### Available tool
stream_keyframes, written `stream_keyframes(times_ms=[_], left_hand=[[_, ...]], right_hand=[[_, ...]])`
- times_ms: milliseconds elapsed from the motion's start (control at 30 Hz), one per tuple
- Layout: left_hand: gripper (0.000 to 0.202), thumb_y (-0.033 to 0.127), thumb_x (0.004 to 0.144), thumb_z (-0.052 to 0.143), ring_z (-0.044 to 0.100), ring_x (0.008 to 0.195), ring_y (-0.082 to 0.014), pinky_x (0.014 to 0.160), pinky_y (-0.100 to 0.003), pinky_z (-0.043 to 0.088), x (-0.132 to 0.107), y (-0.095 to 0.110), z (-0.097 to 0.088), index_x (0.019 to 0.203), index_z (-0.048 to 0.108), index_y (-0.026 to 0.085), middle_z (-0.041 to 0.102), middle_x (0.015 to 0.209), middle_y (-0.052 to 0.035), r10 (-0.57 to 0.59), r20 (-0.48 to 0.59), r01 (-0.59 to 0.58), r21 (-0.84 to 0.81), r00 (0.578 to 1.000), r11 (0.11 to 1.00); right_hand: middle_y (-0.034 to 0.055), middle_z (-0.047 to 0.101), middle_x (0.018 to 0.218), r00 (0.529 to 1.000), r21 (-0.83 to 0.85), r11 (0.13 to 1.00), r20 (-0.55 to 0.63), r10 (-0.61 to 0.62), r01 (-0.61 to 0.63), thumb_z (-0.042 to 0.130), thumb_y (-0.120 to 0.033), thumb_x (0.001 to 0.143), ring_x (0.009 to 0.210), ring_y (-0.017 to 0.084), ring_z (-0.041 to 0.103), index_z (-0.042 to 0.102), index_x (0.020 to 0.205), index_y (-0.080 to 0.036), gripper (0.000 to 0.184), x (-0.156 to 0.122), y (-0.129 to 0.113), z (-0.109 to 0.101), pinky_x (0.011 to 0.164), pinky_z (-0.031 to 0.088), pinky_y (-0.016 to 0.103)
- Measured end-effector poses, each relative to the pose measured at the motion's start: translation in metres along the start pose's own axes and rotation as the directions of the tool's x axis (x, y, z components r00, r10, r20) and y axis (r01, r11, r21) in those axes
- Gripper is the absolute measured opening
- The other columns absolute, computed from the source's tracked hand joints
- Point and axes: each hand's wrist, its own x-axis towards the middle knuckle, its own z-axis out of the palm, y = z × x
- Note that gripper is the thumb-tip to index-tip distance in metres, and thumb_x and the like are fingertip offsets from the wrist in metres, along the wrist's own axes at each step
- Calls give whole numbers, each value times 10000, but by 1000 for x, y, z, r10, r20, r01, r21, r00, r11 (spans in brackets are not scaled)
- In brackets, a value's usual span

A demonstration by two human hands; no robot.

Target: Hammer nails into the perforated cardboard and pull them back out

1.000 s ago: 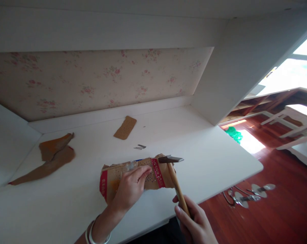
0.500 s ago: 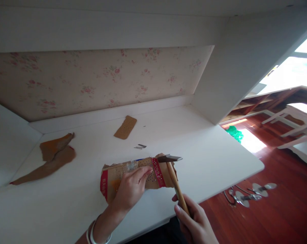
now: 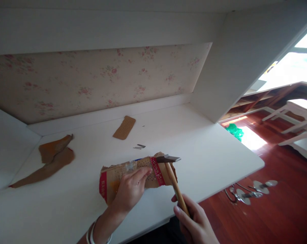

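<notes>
A torn piece of cardboard (image 3: 107, 179) with red printed bands and many small punched holes lies on the white desk. Resting over it, my left hand (image 3: 133, 186) is closed in a pinch by the holes; whatever its fingertips hold is too small to make out. My right hand (image 3: 192, 218) grips the wooden handle of a hammer (image 3: 179, 191). The hammer's metal head hovers over or lies at the cardboard's right end, beside the red band; I cannot tell if they touch. Behind the cardboard lie a few thin metal pieces (image 3: 139, 146), like nails or punches.
A smaller perforated brown card (image 3: 124, 127) lies farther back. Torn cardboard scraps (image 3: 55, 157) sit at the left. Side panels and a flowered back wall (image 3: 113, 73) enclose the desk (image 3: 214, 152). Below its right edge are a lamp fixture (image 3: 247, 196) and a green bag (image 3: 234, 131) on the floor.
The camera view has shifted slightly. Both hands, the hammer and the cardboard keep nearly the same positions relative to each other.
</notes>
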Motion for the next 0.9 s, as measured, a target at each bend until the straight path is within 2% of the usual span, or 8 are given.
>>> stream_keyframes(times_ms=[100,300,600,800,900], left_hand=[[181,144,968,534,759,815,-164,786,-239,626,0,0,0,1030,696,198,785,926,-45,0,1,0,2,1000,1000],[175,109,951,551,757,811,-156,773,-220,619,-1,-1,-1,1027,682,198,785,922,-29,-5,1,5,5,1000,1000],[179,105,955,563,746,856,-155,817,-239,606,-3,-3,2,1051,681,199,776,959,-31,-12,33,13,-23,999,1000],[158,119,948,578,736,827,-161,781,-259,599,-1,-3,6,1023,684,209,770,920,-23,-20,4,20,-37,1000,999],[135,127,944,592,726,816,-156,771,-256,585,-1,-3,7,996,681,213,762,910,-18,-48,11,49,-53,999,997]], right_hand=[[-151,272,483,1000,14,1000,8,-3,3,721,-613,780,355,27,182,609,963,-197,467,0,-1,1,300,161,147],[-150,278,480,1000,7,1000,-2,8,-8,712,-638,773,352,33,215,581,937,-211,476,0,1,2,305,163,145],[-151,300,495,999,8,1000,32,-14,14,699,-628,799,347,26,213,577,982,-201,481,1,5,-1,308,165,154],[-121,316,553,995,-3,1000,104,10,-10,702,-677,764,408,37,265,613,951,-200,520,-3,8,-7,376,165,171],[-91,356,581,997,-41,999,73,-2,5,711,-697,734,438,52,289,661,924,-192,542,-8,9,-9,402,173,193]])
